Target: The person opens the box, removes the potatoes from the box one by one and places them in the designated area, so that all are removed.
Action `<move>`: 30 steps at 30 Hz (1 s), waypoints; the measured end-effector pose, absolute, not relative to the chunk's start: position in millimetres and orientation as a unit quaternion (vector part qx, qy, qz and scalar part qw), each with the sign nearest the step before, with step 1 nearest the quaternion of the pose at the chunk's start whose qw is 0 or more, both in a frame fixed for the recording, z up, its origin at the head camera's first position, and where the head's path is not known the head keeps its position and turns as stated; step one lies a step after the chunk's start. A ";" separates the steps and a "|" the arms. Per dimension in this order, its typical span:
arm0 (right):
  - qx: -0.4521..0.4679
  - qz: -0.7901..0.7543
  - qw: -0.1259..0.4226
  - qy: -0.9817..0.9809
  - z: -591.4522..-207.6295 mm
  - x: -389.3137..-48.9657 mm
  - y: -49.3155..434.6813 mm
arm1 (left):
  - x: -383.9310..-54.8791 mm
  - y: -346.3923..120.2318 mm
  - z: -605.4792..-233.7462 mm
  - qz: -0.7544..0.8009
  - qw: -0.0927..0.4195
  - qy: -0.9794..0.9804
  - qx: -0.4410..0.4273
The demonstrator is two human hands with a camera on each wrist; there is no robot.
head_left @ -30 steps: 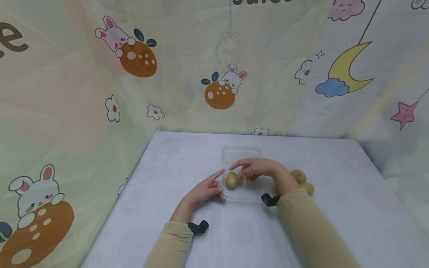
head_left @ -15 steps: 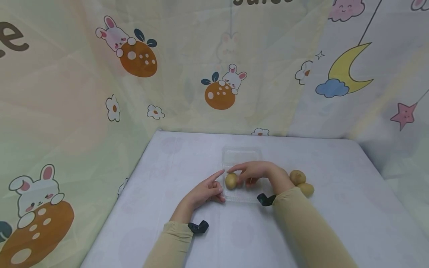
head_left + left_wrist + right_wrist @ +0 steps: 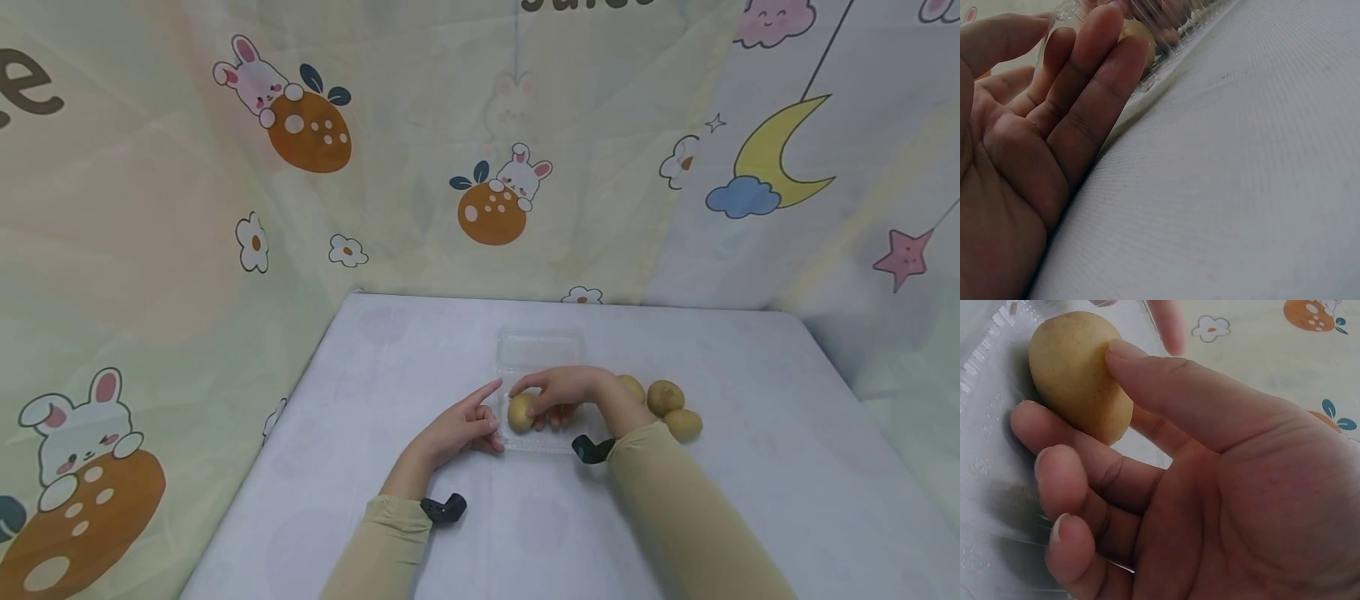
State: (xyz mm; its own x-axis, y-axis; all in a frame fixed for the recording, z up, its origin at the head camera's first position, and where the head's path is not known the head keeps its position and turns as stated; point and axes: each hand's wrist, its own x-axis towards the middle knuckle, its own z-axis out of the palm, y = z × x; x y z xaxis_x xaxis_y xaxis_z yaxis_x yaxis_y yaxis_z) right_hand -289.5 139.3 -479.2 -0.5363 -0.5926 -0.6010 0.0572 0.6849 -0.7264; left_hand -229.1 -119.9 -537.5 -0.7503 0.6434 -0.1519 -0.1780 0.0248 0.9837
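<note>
A small yellow potato [image 3: 521,413] sits at the left side of a clear plastic box [image 3: 517,442] whose lid [image 3: 540,348] lies folded back. My right hand [image 3: 568,393] reaches over the box from the right and pinches this potato. In the right wrist view, the thumb presses one side of the potato [image 3: 1075,369] and fingers support the other, just above the box floor. My left hand [image 3: 459,427] stays at the box's left edge with its index finger extended. The left wrist view shows its fingers [image 3: 1094,81] fairly straight against the plastic wall.
Right of the box, partly behind the right wrist, lie three more potatoes: a partly covered potato [image 3: 632,387], a rounder potato [image 3: 665,397] and a potato nearer the front [image 3: 684,425]. A white cloth covers the table [image 3: 360,367]. A printed curtain [image 3: 405,183] hangs behind it.
My right hand has closed its thumb and fingers on the potato and shifted it slightly right and toward me. A third potato now shows behind the right wrist. The left hand stays still.
</note>
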 end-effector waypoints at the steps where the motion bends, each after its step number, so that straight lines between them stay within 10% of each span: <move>1: -0.166 -0.359 0.450 0.801 -479.8 -289.3 139.1 | -229.2 -120.0 -537.5 0.675 0.304 0.648 0.179; 30: -0.157 -0.351 0.454 0.804 -488.2 -288.7 137.5 | -230.9 -120.5 -541.3 0.673 0.302 0.652 0.178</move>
